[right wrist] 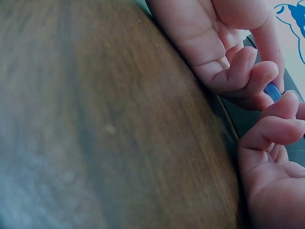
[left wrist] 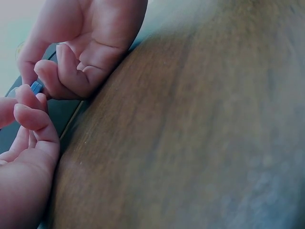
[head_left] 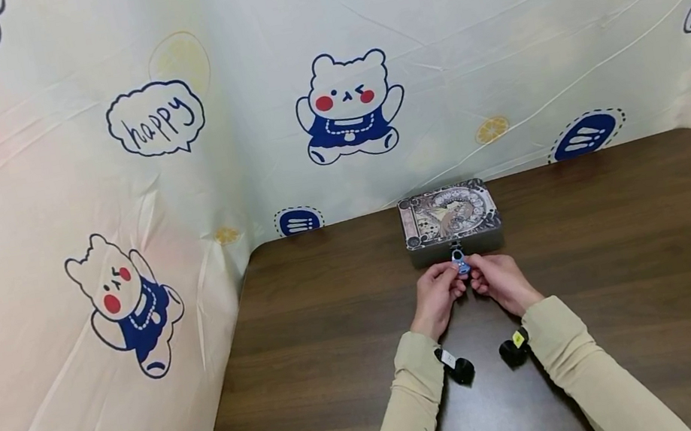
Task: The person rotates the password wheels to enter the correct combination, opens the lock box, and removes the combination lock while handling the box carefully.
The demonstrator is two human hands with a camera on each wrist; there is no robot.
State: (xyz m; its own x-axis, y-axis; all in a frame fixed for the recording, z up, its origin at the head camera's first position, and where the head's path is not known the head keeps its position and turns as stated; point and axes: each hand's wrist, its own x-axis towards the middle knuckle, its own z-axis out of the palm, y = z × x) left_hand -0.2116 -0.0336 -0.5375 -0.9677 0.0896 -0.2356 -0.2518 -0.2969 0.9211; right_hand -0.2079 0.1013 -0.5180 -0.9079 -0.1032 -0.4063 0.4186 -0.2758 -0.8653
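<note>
A small blue padlock hangs at the clasp on the front of a tin box with an ornate printed lid. My left hand pinches the padlock from the left. From the other side, my right hand pinches it too. In the left wrist view, the left hand is lower and the right hand above, with the padlock's blue edge between the fingertips. The right wrist view shows the right hand below. Fingers hide most of the padlock; whether its shackle is latched cannot be made out.
The box stands near the back edge of a dark brown wooden table. Behind and to the left hangs a pale cloth printed with cartoon bears. Small black cameras are strapped to both wrists, over beige sleeves.
</note>
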